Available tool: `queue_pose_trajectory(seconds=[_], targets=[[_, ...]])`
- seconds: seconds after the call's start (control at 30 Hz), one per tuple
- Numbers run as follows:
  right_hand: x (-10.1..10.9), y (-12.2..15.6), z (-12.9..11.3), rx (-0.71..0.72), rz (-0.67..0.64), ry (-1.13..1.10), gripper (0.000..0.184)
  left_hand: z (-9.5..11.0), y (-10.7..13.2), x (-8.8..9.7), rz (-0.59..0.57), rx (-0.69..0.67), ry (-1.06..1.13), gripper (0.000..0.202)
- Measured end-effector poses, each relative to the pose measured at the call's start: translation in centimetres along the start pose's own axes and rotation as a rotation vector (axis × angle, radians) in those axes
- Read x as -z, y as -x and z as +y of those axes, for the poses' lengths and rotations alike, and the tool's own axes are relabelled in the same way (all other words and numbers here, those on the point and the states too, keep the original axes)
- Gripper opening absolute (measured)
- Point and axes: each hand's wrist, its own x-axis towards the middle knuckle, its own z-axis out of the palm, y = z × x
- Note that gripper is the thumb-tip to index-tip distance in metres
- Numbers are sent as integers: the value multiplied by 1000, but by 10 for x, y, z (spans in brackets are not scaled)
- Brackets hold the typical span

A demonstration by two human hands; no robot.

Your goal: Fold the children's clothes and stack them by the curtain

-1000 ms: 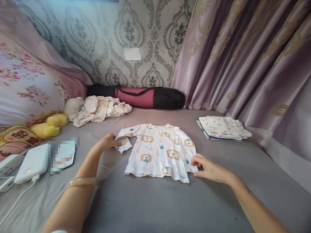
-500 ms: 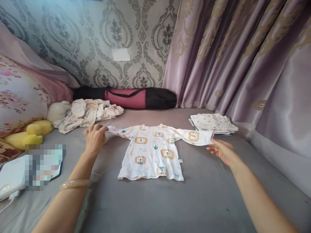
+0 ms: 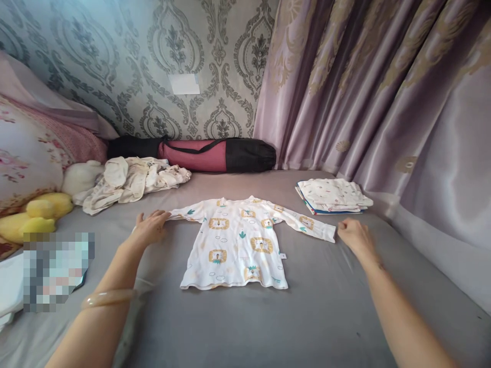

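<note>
A small white long-sleeved baby shirt (image 3: pixel 238 245) with yellow and green prints lies flat on the grey bed sheet (image 3: pixel 245 322), both sleeves stretched out sideways. My left hand (image 3: pixel 150 228) rests flat on the end of the left sleeve, fingers spread. At the end of the right sleeve lies my right hand (image 3: pixel 353 236), palm down with fingers curled loosely against the cuff. A pale bangle (image 3: pixel 109 297) sits on my left forearm.
A stack of folded baby clothes (image 3: pixel 332 196) lies at the right by the curtain (image 3: pixel 383 92). A pile of unfolded cream clothes (image 3: pixel 132 180) lies at the back left, beside yellow plush toys (image 3: pixel 34 214) and pillows. A red-and-black roll bag (image 3: pixel 207 154) lies along the wall.
Both sleeves, folded in a second ago, have been pulled outward and laid flat on the sheet. My hands moved apart and came down onto the sleeve ends.
</note>
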Motion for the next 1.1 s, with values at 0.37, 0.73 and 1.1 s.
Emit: queue_pose_trajectory(seconds=[0.37, 0.73, 1.1], targets=[[-150, -61, -112, 429, -232, 103, 22, 212, -78, -38, -180, -194, 445, 34], [-179, -48, -100, 394, -125, 150, 13, 257, -86, -111, 2, -59, 494, 36], [-160, -42, -103, 507, -259, 89, 21, 256, -71, -106, 129, -221, 490, 24]])
